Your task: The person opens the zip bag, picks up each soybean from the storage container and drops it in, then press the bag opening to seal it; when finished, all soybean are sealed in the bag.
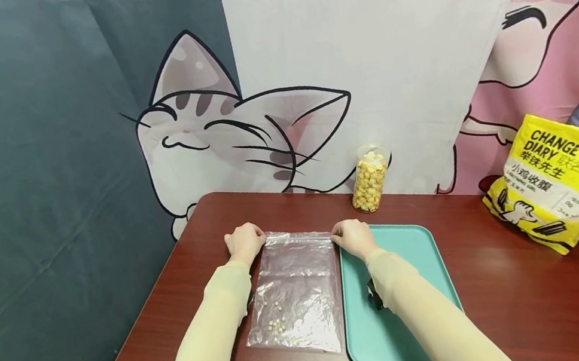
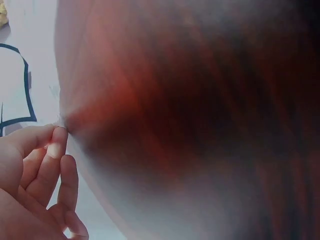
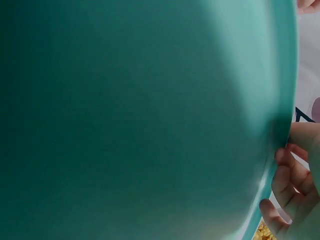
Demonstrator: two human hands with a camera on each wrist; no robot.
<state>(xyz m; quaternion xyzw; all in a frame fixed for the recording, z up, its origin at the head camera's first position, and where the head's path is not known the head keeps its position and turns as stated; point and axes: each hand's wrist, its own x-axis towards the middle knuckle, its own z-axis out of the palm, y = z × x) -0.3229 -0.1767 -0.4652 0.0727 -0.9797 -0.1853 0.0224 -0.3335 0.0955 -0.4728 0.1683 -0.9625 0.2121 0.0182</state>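
Note:
A clear zip-top plastic bag [image 1: 300, 290] lies flat on the table, its zip strip at the far end. Several small pale pieces [image 1: 277, 326] show in its lower left part. My left hand [image 1: 245, 243] pinches the far left corner between thumb and fingertips; the left wrist view has the same hand [image 2: 42, 175] at its left edge. At the far right corner, my right hand [image 1: 354, 237] pinches the bag, close over the corner of a teal tray [image 1: 395, 336]. In the right wrist view the curled fingers [image 3: 284, 185] are at the tray's rim.
Behind the tray, a clear jar [image 1: 369, 183] of popcorn stands near the table's back edge. A yellow printed snack bag [image 1: 556, 184] stands at the right. A cartoon-printed cloth [image 1: 386, 42] hangs behind the brown table [image 1: 504, 292].

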